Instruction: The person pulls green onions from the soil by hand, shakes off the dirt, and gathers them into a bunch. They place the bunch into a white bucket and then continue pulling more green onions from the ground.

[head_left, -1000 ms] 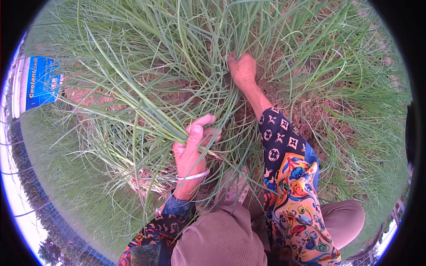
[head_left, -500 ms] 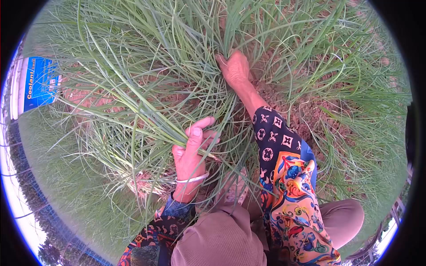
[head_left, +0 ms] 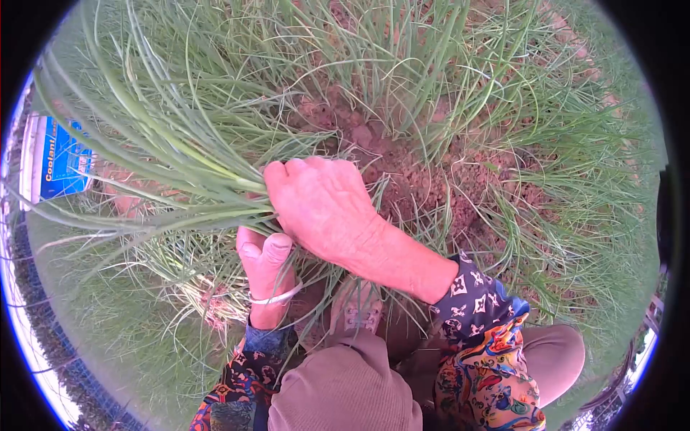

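My right hand is closed around a bunch of green onions, and their long leaves fan out to the upper left. Just below it, my left hand is around the lower part of the same bunch, with its thumb raised and its fingers partly hidden. The root ends are out of sight behind the hands. A silvery bangle circles my left wrist. Beside that wrist, at lower left, lies a heap of pulled green onions with pale roots.
Standing green onions grow ahead and to the right, with loose brown soil among them. A blue and white container marked Coolant is at the far left. My shoe and bent knee are close below.
My right hand has come back from the standing plants to my left hand, bringing green onions with it. The held bunch is thicker, and more soil shows ahead.
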A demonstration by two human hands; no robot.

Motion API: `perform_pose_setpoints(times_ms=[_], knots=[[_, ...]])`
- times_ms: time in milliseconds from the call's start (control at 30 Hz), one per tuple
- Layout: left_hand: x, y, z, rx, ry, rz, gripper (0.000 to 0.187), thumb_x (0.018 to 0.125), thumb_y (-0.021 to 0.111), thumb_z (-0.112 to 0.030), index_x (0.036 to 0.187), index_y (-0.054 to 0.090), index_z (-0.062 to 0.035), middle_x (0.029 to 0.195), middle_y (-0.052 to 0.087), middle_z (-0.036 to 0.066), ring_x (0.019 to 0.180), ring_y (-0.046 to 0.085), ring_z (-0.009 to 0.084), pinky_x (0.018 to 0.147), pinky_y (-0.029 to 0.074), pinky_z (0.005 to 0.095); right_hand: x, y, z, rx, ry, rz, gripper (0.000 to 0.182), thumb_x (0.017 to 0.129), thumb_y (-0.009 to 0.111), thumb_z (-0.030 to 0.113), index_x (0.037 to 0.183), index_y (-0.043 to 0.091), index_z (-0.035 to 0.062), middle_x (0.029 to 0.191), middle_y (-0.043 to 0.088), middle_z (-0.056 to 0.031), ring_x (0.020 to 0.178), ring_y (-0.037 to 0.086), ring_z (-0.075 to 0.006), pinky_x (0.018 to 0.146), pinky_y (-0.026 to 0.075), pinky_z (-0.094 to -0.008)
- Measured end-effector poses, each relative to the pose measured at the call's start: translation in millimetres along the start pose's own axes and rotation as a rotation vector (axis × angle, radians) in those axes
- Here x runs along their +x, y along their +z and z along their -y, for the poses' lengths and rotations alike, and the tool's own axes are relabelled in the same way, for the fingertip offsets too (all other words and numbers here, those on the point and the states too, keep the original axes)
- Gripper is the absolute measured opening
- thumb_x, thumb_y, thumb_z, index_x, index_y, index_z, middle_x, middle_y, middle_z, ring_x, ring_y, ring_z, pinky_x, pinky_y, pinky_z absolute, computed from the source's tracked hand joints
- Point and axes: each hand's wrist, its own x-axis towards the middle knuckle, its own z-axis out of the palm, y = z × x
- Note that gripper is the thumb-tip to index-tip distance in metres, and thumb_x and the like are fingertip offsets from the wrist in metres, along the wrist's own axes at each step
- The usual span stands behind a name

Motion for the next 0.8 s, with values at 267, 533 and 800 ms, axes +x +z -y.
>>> perform_pose_setpoints(times_ms=[267, 533, 800], knots=[[-8.2, 5.7, -34.7, -0.249, -0.067, -0.098, 0.032, 0.094, 0.048, -0.034, 0.112, 0.055, -0.0088, 0.131, 0.048, 0.016, 0.094, 0.059, 0.0220, 0.081, 0.051, 0.0366, -37.8, -23.1, -35.6, 0.678, 0.169, -0.250, 0.019, 0.080, 0.063, 0.019, 0.086, 0.061, 0.0006, 0.079, 0.061, -0.0143, 0.072, 0.061, -0.0316, 0.063, 0.048, -0.0391], [-10.8, -7.8, -54.5, -0.405, 0.154, -0.004, 0.021, 0.095, 0.049, -0.024, 0.106, 0.053, -0.0067, 0.086, 0.054, 0.005, 0.049, 0.043, 0.0105, 0.050, 0.034, 0.0258, -40.2, 79.0, -168.0, 0.165, 0.840, -0.311, 0.021, 0.081, 0.058, 0.012, 0.088, 0.060, -0.0075, 0.082, 0.060, -0.0331, 0.084, 0.060, -0.0464, 0.077, 0.048, -0.0490], [-16.5, -2.7, -38.5, -0.358, -0.015, -0.119, 0.021, 0.090, 0.058, -0.021, 0.103, 0.055, -0.0046, 0.082, 0.053, 0.006, 0.055, 0.045, 0.0124, 0.052, 0.035, 0.0269, -45.5, 100.6, -199.9, 0.499, 0.726, -0.641, 0.017, 0.082, 0.061, 0.014, 0.091, 0.060, 0.0000, 0.077, 0.063, -0.0206, 0.077, 0.061, -0.0388, 0.072, 0.047, -0.0426]])
